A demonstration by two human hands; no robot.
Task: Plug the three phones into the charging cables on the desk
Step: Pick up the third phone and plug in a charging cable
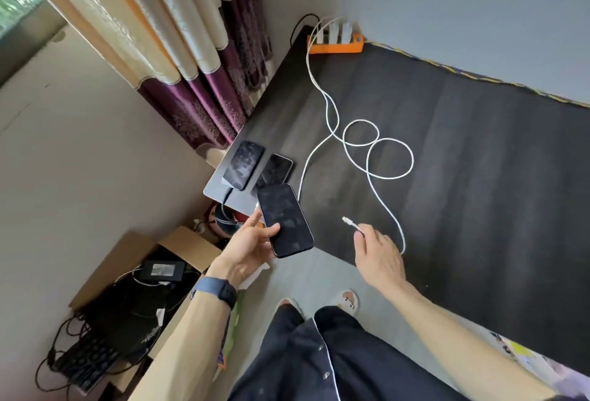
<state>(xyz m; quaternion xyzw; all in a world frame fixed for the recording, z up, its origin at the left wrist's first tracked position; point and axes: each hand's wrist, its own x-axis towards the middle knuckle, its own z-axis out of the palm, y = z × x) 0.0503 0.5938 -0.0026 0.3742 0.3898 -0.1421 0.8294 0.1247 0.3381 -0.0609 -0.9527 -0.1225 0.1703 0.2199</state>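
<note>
Left hand (pixel 252 244) fingers grasp third phone (pixel 285 221) off the counter (pixel 479 177) edge, port end tilted toward 3 o'clock. Right hand (pixel 378 253) fingers pinch white cable plug (pixel 350 224), aimed at 9 o'clock to mate. Two phones (pixel 255 169) lie at 11 o'clock.

Left hand (pixel 252 249) palm-up, grip closed on a phone (pixel 285 220); right hand (pixel 378 255) apparently pinching a cable plug (pixel 350 224).
</note>
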